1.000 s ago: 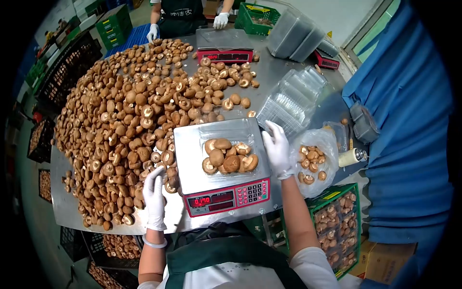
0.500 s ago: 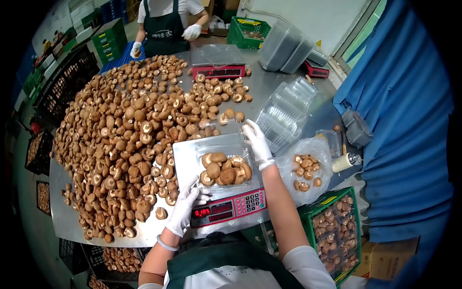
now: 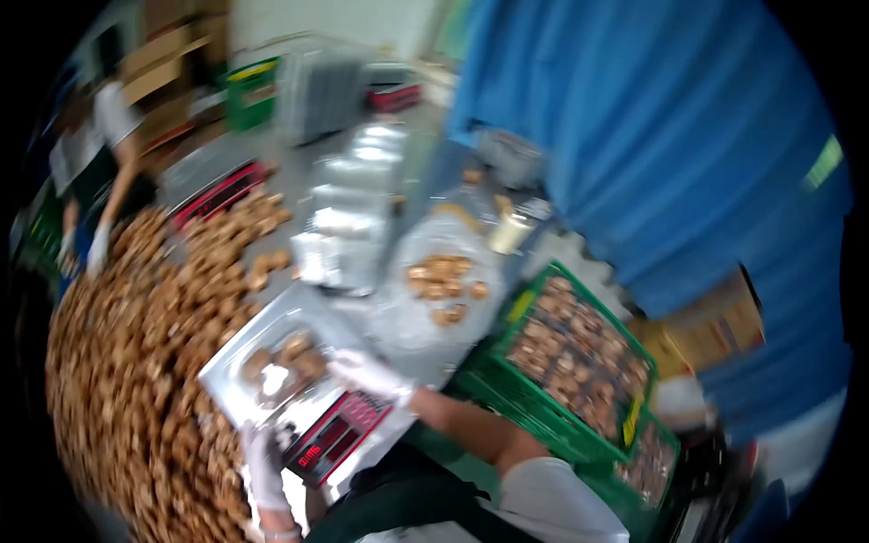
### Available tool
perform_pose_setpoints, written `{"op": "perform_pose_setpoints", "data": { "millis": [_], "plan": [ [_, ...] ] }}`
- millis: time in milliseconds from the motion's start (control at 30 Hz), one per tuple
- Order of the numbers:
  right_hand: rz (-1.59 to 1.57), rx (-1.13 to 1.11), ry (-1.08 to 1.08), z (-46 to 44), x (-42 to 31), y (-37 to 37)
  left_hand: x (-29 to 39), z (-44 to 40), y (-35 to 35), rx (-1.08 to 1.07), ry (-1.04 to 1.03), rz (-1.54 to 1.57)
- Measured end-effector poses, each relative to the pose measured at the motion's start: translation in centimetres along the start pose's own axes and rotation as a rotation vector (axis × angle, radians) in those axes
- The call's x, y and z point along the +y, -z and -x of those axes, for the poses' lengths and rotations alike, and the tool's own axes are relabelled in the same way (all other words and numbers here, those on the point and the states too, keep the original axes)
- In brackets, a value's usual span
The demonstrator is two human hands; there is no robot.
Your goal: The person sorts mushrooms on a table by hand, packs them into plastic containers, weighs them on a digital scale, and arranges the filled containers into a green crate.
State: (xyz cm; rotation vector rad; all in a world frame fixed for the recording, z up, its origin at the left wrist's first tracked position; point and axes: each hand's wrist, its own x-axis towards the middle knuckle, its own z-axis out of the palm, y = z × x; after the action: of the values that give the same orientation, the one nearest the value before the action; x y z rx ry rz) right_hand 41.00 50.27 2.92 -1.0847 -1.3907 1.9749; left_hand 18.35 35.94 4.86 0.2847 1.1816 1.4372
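Note:
A clear plastic container (image 3: 310,387) with several brown mushrooms (image 3: 283,365) sits over the silver plate of a weighing scale (image 3: 228,366). Glare and blur hide whether its lid is down. My right hand (image 3: 367,375), in a white glove, has its fingers closed at the container's right side. Near the container's front left corner is my gloved left hand (image 3: 262,463), its fingers smeared by motion. Between my hands, the scale's red panel (image 3: 337,437) shows lit digits too blurred to read.
Loose mushrooms (image 3: 136,389) are heaped on the left. Stacked clear containers (image 3: 348,217) and a plastic bag (image 3: 412,317) holding mushrooms lie beyond the scale. A green crate (image 3: 534,394) of packed mushrooms stands right, by a blue curtain (image 3: 652,154). A co-worker (image 3: 100,172) is at far left.
My view has swung to the right, so the table and scale appear turned and further left. My right hand has come from the container's open lid down to its right side.

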Motion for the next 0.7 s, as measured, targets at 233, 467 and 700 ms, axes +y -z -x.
{"op": "perform_pose_setpoints", "data": {
  "millis": [233,467,700],
  "plan": [
    [0.013,0.246,0.246,3.0,-2.5,0.2,-0.2,-1.6,-2.3,-0.279,-0.187,-0.229],
    [0.193,1.050,0.696,23.4,-7.3,14.0,-2.4,1.0,-12.2,-0.722,-0.141,-0.667],
    [0.775,1.841,0.096,47.3,-4.6,23.4,-4.3,-2.4,-13.0,-0.854,-0.041,-0.848]
  ]
}}
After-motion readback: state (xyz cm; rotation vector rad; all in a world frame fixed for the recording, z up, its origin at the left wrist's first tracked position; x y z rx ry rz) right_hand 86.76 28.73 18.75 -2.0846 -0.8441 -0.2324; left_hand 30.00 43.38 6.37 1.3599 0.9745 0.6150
